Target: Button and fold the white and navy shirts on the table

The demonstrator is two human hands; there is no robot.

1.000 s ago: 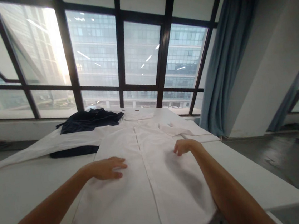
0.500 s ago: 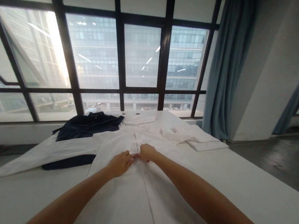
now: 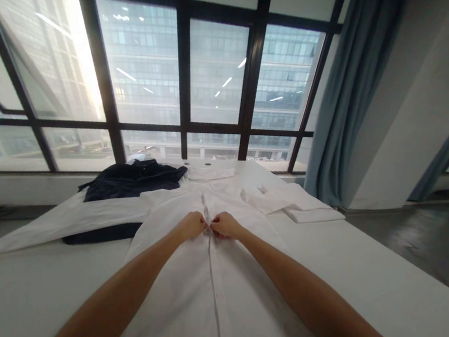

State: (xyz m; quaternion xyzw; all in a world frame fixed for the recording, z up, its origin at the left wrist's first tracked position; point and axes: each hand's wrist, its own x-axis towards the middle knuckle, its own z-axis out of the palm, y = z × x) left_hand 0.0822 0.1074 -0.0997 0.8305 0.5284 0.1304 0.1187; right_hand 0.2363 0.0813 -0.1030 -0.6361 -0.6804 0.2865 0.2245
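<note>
Shirt: a white shirt [image 3: 191,302] lies flat on the table [image 3: 383,280], front up, spread beneath both my forearms, its button strip running straight toward me between my hands.
Left hand: my left hand [image 3: 191,226] is curled, fingertips pinching the strip's left edge.
Right hand: my right hand [image 3: 223,225] is clenched on the opposite edge (knuckles nearly touching the left).
Sleeves: one stretches far out left of my left hand; the other lies folded just beyond my right.
Beyond: a dark garment [image 3: 129,182] sits past my left hand.
</note>
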